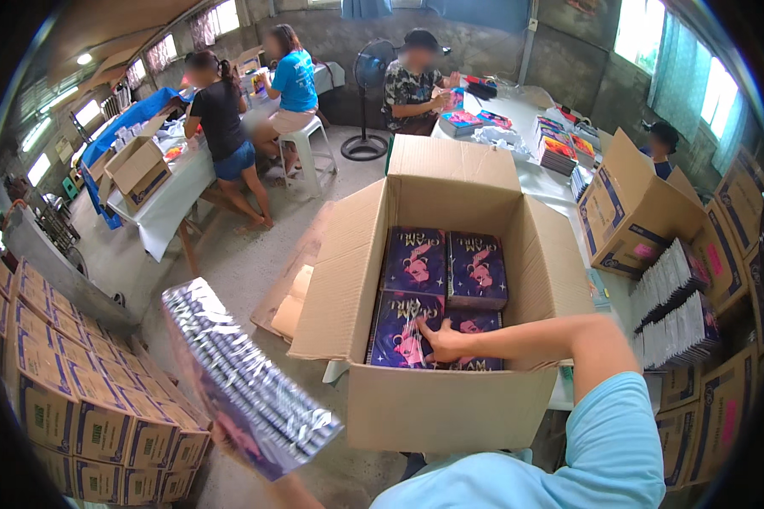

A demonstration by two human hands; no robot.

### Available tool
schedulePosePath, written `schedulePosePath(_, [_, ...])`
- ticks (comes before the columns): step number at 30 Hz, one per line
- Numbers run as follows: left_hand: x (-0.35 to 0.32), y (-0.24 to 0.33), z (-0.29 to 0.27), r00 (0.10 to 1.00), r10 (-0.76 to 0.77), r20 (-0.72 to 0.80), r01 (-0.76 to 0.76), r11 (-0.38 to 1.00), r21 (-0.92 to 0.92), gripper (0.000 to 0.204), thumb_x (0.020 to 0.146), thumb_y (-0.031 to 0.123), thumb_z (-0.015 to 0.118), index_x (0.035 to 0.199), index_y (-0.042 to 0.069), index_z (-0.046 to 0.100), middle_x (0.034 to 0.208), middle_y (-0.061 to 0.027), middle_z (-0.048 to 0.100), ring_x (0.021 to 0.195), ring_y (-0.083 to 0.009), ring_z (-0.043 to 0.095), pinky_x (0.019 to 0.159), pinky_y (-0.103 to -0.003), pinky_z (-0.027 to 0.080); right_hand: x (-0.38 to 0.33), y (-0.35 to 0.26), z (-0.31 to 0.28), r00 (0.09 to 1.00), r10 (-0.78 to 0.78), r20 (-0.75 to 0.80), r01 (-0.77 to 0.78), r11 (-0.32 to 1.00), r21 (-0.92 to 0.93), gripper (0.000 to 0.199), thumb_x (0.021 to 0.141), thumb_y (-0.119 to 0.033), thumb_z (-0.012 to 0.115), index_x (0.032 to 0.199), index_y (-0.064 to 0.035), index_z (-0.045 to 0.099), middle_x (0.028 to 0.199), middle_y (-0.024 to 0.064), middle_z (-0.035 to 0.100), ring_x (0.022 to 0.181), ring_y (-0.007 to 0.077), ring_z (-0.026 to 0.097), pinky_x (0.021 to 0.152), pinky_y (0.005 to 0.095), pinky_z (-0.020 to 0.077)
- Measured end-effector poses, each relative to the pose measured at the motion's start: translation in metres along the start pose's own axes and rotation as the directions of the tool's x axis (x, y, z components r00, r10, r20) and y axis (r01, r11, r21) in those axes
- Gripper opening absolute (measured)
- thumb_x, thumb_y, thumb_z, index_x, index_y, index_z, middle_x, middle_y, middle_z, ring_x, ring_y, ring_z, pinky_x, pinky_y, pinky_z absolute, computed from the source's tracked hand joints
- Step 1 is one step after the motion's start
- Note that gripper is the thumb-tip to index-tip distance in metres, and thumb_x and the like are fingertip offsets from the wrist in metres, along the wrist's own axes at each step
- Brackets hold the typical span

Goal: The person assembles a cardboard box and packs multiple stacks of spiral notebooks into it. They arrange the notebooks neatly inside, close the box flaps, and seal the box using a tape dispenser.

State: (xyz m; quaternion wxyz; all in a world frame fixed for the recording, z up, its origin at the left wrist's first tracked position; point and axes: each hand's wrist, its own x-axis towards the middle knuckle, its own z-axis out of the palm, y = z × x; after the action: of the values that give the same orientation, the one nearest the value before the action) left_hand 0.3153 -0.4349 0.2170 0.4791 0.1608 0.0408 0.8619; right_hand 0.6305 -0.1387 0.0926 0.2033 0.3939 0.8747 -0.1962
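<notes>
My left hand (pixel 231 441), low at the left, grips a plastic-wrapped stack of spiral notebooks (pixel 250 373) from beneath. The stack is tilted, with its bound edges facing up, and hangs outside the box; most of the fingers are behind it. In front of me stands an open cardboard box (pixel 450 411) with its flaps folded out. Inside it, dark purple notebooks with pink figures (pixel 414 261) lie in several side-by-side piles. Reaching in over the right wall, my right hand (pixel 444 341) rests with fingers apart on the near piles, holding nothing.
Stacked closed cartons (pixel 93 407) fill the lower left. At right stand notebook stacks (pixel 675 327), another open carton (pixel 624 208) and more cartons (pixel 726 399). Several people work at tables (pixel 518 110) further back, near a standing fan (pixel 372 72) and a white stool (pixel 306 153).
</notes>
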Motion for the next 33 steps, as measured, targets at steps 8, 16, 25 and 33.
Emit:
schedulePosePath(8, [0.058,-0.072,0.014,0.927,-0.325,-0.187,0.369,0.877,0.308,0.071,0.074,0.021,0.068,0.136,0.003,0.039,0.109,-0.0141,0.059,0.082,-0.0272,0.063,0.073,-0.038,0.054,-0.138,-0.105,-0.189,0.883,-0.276,-0.38,0.452,0.281,0.846,0.065,0.093,-0.019,0.055,0.15,-0.0139,0.024,0.154,0.01,0.023,0.118,0.0184,0.047,0.094,0.0344,0.0436])
schedulePosePath(16, [0.097,-0.135,0.095,0.884,-0.327,0.334,-0.175,0.43,0.886,0.105,0.073,0.035,0.079,0.151,0.009,0.012,0.133,-0.0132,0.042,0.129,-0.0254,0.039,0.109,-0.055,0.021,-0.215,-0.093,-0.228,0.364,0.191,-0.912,0.588,0.712,0.384,0.084,0.078,-0.005,0.07,0.148,-0.0033,0.024,0.142,0.0135,0.042,0.121,0.0157,0.045,0.102,0.0292,0.0363])
schedulePosePath(25, [0.065,-0.152,0.051,0.723,-0.592,0.357,-0.607,-0.297,0.737,0.027,0.069,0.039,0.078,0.086,0.019,0.072,0.081,0.0038,0.065,0.099,-0.017,0.058,0.11,-0.063,0.006,-0.199,0.003,-0.128,0.608,0.449,-0.656,-0.208,0.886,0.414,0.059,0.08,-0.018,0.071,0.134,-0.0098,0.05,0.115,0.0176,0.056,0.113,0.0316,0.052,0.101,0.038,0.0387])
schedulePosePath(33, [0.067,-0.157,0.045,0.745,-0.53,0.405,-0.617,-0.319,0.719,0.023,0.066,0.038,0.079,0.082,0.023,0.072,0.076,0.008,0.063,0.096,-0.0146,0.058,0.11,-0.058,0.008,-0.154,0.002,-0.143,0.731,-0.027,-0.681,0.073,0.997,0.04,0.037,0.077,-0.025,0.073,0.11,-0.0088,0.066,0.118,0.016,0.054,0.111,0.0343,0.052,0.097,0.041,0.043])
